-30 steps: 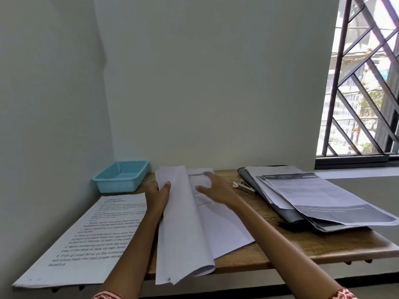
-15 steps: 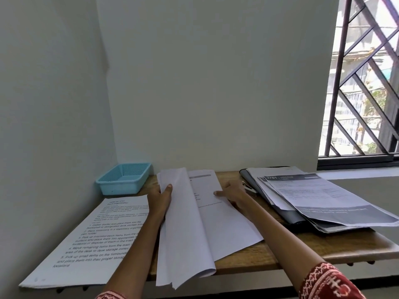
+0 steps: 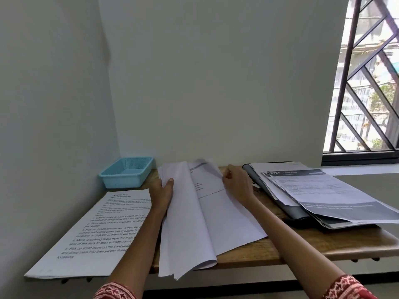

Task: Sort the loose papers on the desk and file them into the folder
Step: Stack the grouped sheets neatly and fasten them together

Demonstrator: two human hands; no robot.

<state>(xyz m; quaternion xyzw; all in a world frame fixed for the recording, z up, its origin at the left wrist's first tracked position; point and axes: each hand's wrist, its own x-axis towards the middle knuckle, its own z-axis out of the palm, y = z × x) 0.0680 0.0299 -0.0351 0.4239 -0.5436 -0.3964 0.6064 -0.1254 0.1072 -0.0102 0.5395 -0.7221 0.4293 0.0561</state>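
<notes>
- Papers (image 3: 190, 223) lay as a loose sheaf in the middle of the wooden counter (image 3: 269, 253), their near ends hanging over its front edge.
- Left hand (image 3: 162, 193) gripped the turned-back left part of the sheaf, thumb pressed on top; its other fingers were hidden under the paper.
- Right hand (image 3: 237, 182) pinched the far right edge of a raised sheet, fingers curled; the sheet's top corner was blurred.
- The open page beneath carried a grey header bar and a few short lines of print, too small to read.
- A dark folder (image 3: 289, 209) lay at the right of the counter, mostly hidden under a stack of printed sheets (image 3: 323, 195); the top one showed "2701" in a dark banner, with the rest illegible.
- A small metal item just beside the right wrist was mostly covered by that hand and could not be identified.
- An instruction sheet (image 3: 92, 231) lay at the left, its right edge cut off by the left forearm; readable parts included "Pick up small items on the surrounding" and "area of the desk to desk storage zones".
- A blue plastic basket (image 3: 127, 172) stood at the back left corner.
</notes>
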